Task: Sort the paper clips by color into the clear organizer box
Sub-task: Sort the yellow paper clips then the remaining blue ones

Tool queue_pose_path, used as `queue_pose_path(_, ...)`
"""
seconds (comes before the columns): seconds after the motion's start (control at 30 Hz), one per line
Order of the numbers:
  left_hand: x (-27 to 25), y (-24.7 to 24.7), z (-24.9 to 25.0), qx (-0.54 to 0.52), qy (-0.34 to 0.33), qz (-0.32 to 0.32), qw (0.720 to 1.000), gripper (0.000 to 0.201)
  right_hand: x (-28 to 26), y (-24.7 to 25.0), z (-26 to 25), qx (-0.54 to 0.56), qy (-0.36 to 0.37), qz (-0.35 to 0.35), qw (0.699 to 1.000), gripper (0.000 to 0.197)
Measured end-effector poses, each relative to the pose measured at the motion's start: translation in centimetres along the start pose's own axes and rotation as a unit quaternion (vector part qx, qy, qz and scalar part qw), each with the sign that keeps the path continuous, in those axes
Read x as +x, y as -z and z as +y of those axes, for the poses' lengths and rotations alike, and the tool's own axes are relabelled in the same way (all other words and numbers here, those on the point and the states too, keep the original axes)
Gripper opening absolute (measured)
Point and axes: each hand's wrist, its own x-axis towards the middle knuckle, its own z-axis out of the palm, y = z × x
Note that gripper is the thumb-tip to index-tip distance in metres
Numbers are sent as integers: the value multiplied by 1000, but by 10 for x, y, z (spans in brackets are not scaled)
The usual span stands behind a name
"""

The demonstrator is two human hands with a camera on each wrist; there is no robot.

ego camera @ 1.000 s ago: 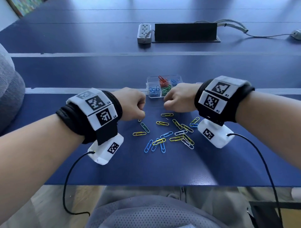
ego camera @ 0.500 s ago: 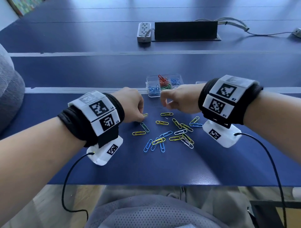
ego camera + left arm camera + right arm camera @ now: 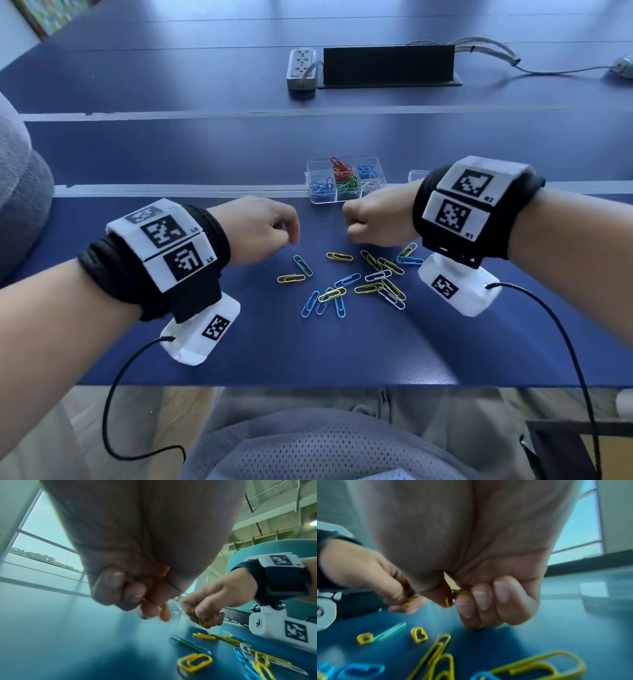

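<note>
Several loose paper clips (image 3: 346, 281), yellow, blue, green and white, lie scattered on the dark blue table (image 3: 342, 346). Behind them stands the clear organizer box (image 3: 344, 183) with blue, red, green and white clips in separate compartments. My left hand (image 3: 260, 229) hovers just left of the pile, its curled fingers pinching yellow clips (image 3: 161, 606). My right hand (image 3: 373, 221) is a fist just in front of the box, holding yellow clips (image 3: 453, 596) in its curled fingers.
A grey power strip (image 3: 301, 68) and a black upright panel (image 3: 388, 65) with cables (image 3: 507, 58) sit at the far side of the table. A small clear lid (image 3: 418, 175) lies right of the box. Black sensor cables (image 3: 575, 359) hang from both wrists over the near table edge.
A yellow clip that lay near my right hand is gone from the table and my right hand has closed into a fist. My left hand has lifted slightly off the table.
</note>
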Motion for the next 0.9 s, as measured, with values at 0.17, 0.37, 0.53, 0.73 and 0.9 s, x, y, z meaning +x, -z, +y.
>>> queue_pose_path(0.17, -9, -5, -1, 46, 10, -21, 999, 27, -2, 2, 11, 108, -34, -2, 994, 17)
queue_pose_path(0.37, -18, -10, -3, 134, -39, -35, 990, 17, -5, 3, 12, 177, -21, -8, 984, 26)
queue_pose_path(0.53, -17, -7, 1, 162, -59, -35, 984, 16, -8, 11, 4, 210, -19, 15, 977, 37)
queue_pose_path(0.73, -14, -13, -5, 143, -29, -12, 989, 16, -12, 6, -15, 139, 10, 61, 988, 27)
queue_pose_path(0.9, -7, -6, -7, 63, 13, -21, 998, 13, -9, 5, -28, 58, 41, 62, 996, 27)
